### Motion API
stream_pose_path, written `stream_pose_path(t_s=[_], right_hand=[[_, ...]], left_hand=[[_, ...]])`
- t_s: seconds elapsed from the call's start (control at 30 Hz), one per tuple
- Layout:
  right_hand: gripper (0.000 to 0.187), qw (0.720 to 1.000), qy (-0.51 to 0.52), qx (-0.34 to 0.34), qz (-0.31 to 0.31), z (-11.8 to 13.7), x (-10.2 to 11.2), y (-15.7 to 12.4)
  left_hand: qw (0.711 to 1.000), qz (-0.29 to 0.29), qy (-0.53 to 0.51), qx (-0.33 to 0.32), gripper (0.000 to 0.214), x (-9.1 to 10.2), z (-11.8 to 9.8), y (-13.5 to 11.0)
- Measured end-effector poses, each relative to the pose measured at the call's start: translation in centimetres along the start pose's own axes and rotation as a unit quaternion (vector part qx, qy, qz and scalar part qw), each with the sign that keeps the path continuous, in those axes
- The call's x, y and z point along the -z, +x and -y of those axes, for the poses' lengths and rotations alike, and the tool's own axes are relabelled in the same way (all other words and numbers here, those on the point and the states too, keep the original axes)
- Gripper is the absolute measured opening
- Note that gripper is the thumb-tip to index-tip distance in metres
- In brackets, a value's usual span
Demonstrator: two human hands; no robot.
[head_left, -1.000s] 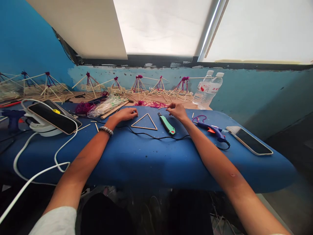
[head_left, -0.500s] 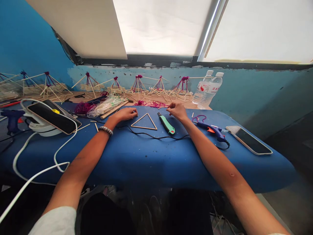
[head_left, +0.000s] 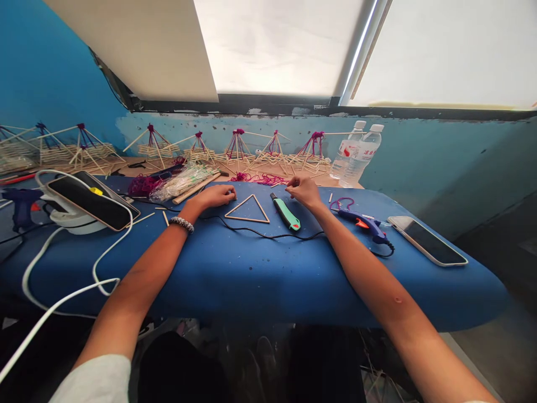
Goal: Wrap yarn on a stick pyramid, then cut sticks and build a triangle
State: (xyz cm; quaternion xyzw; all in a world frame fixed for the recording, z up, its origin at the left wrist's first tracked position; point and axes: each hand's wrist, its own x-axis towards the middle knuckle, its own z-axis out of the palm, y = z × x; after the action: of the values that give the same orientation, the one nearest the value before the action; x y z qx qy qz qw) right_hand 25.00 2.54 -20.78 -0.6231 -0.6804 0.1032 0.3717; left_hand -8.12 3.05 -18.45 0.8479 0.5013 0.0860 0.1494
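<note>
Red lettering on water-bottle label (head_left: 362, 152)

left hand (head_left: 213, 196) beside stick triangle (head_left: 246, 221), right hand (head_left: 304, 191) near utility knife (head_left: 286, 214)

A stick triangle (head_left: 247, 220) lies left of what seems a utility knife (head_left: 286, 215)

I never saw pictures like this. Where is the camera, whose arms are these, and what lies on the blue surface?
One camera worn on a person's head looks down; there is no machine. These are that person's own bare arms. The left hand is beside a triangle of thin sticks, and the right hand is just above a green utility knife. Whether the pinched fingers hold something small, I cannot tell. A hot glue gun and a smartphone also lie on the blue padded board.
</note>
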Motion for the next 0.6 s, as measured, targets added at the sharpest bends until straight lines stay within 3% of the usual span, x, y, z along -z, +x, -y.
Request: stream_pose_path(t_s=[0.6], right_hand=[[0.02,0.999,-0.025,0.013,0.024,0.08,-0.01,-0.11]], left_hand=[[1.0,0.002,0.012,0.007,0.036,0.1,-0.31,-0.22]])
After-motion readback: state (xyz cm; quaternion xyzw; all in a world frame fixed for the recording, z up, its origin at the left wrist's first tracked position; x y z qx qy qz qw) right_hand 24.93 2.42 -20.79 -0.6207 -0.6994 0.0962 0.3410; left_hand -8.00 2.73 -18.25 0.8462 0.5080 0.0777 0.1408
